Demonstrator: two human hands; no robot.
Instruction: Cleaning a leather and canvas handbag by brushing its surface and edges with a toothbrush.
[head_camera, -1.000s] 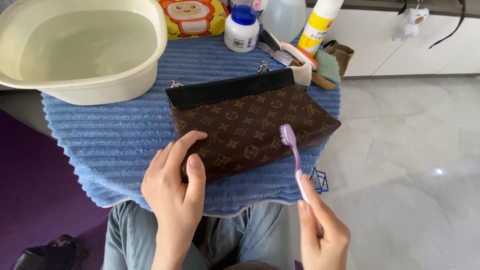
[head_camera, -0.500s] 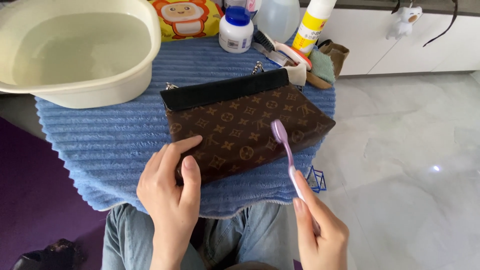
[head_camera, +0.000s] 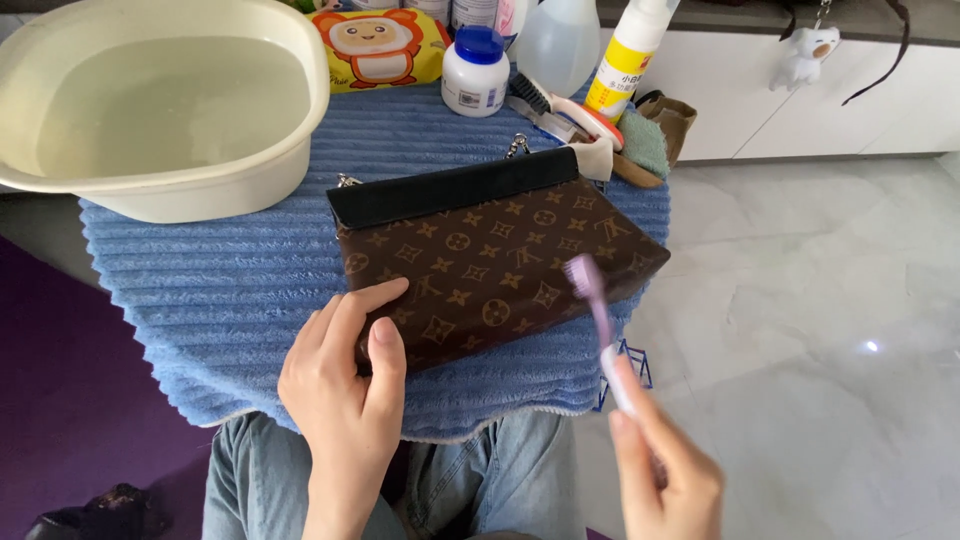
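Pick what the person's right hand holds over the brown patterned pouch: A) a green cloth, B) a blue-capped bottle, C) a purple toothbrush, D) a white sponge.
C: the right hand grips a purple toothbrush by its handle, its head above the edge of the brown pouch, which the left hand steadies.

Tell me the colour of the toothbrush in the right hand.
The toothbrush is pale purple with a white lower handle; the head view shows it.

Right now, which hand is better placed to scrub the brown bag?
The right hand: it holds the purple toothbrush with its head over the brown bag. The left hand lies on the bag's near corner.
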